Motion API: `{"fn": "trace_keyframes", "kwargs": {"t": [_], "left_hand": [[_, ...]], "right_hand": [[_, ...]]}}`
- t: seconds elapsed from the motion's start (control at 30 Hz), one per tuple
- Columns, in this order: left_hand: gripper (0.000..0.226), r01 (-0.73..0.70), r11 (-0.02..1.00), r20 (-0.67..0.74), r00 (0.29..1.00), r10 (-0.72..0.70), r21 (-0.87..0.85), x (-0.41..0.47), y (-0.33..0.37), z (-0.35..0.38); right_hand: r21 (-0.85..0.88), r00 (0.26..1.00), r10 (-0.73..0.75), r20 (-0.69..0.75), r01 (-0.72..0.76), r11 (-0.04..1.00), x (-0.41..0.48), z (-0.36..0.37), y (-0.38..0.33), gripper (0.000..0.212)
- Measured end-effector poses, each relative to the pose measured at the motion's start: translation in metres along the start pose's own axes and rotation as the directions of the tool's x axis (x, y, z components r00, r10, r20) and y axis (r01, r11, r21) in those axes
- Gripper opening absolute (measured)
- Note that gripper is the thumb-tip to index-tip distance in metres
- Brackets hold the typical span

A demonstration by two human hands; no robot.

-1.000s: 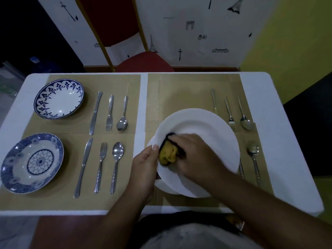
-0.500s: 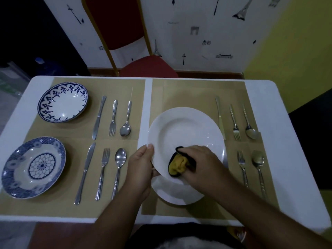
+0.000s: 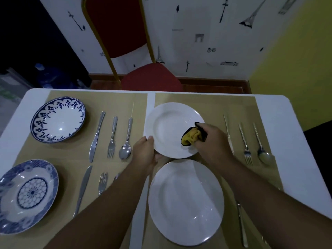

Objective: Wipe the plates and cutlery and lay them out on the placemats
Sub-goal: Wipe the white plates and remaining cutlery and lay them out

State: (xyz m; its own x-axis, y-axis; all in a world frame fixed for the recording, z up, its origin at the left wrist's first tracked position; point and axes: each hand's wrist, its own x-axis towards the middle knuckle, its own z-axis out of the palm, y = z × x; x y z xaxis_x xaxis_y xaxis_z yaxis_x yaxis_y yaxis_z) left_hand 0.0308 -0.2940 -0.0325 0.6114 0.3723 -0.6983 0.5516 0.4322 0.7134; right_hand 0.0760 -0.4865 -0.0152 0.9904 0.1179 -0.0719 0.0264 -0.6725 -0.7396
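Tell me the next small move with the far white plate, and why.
Probably lower the far white plate flat onto the far right placemat and release it. The left hand grips its near rim, the right hand holds the yellow cloth at its right edge, and a knife lies to its right.

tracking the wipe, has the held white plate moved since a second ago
Yes. The held white plate has moved away from the person, toward the far edge of the table, uncovering most of the second white plate that it overlapped before.
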Motion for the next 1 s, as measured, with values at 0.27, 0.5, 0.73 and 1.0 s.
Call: {"fn": "trace_keyframes", "kwargs": {"t": [0.27, 0.5, 0.73, 1.0], "left_hand": [[0.023, -0.147, 0.966, 0.021, 0.989, 0.146, 0.213, 0.030, -0.011, 0.004], [0.078, -0.504, 0.044, 0.453, 0.808, 0.376, 0.863, 0.039, -0.033, -0.005], [0.073, -0.519, -0.159, 0.543, 0.787, 0.295, 0.840, 0.049, -0.028, 0.003], [0.071, -0.464, -0.232, 0.516, 0.805, 0.294, 0.855, 0.046, -0.018, 0.009]], "right_hand": [[-0.044, 0.999, 0.006, 0.033, -0.005, 0.999, 0.019, 0.024, 0.014, 0.052], [-0.158, 0.993, -0.047, 0.109, 0.064, 0.985, 0.033, 0.041, 0.020, 0.054], [-0.203, 0.990, -0.032, 0.135, 0.060, 0.977, 0.042, 0.050, 0.021, 0.056], [-0.167, 0.996, 0.001, 0.091, 0.014, 0.986, 0.043, 0.044, 0.015, 0.058]]}}
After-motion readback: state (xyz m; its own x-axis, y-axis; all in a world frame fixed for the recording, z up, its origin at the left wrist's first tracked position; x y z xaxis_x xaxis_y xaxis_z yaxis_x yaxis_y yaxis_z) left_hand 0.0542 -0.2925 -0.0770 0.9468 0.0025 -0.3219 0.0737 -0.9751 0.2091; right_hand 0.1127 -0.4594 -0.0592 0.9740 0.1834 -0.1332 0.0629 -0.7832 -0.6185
